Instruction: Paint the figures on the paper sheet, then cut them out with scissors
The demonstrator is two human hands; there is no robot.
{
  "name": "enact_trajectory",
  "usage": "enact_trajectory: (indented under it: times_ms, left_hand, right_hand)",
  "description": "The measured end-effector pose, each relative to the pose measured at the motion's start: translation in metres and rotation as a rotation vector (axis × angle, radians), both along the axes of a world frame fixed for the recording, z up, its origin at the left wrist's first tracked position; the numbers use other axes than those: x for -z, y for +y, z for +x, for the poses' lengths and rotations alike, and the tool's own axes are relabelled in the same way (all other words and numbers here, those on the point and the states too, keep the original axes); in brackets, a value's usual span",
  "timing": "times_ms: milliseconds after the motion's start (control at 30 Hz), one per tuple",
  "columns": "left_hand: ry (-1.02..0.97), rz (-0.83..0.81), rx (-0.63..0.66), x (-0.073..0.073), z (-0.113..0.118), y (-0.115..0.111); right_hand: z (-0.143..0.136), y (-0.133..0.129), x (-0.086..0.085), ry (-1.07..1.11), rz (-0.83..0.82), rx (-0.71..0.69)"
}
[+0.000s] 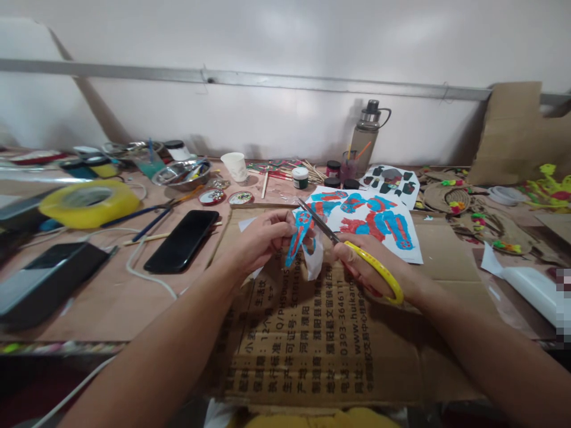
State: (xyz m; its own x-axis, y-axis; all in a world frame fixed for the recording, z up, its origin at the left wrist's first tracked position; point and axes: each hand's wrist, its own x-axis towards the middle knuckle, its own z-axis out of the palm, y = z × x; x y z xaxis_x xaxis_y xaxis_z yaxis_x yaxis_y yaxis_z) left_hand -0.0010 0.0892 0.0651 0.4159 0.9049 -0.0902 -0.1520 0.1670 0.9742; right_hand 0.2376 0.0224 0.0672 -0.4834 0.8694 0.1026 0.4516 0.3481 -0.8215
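My left hand (267,238) pinches a small paper cutout (300,233) painted blue and red. A strip of white paper (314,261) hangs from its right side. Yellow-handled scissors (372,267) are in my right hand (361,264), fingers wrapped about the handles. Their blades point up and left, close beside the cutout; whether they touch the paper I cannot tell. Behind both hands a white sheet (414,241) with several blue and red painted shapes lies on the flattened cardboard (312,345).
Left of the cardboard lie a black phone (182,242), a yellow tape roll (89,204) and a dark box (49,282). A paper cup (234,167), paint jars (300,177) and a tall bottle (366,134) stand at the back. Woven twine pieces (446,197) lie right.
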Motion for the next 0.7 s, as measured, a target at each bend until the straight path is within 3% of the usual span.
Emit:
enact_trajectory:
  times_ms: [300,700]
  left_hand:
    - [-0.015,-0.025,-0.014,0.001,-0.003,0.002]
    - [0.222,0.074,0.071,0.007,-0.008,0.003]
  right_hand:
    - [0.003,0.002,0.003,-0.042,-0.007,0.032]
    - [0.008,0.005,-0.009,-0.206,0.045,-0.022]
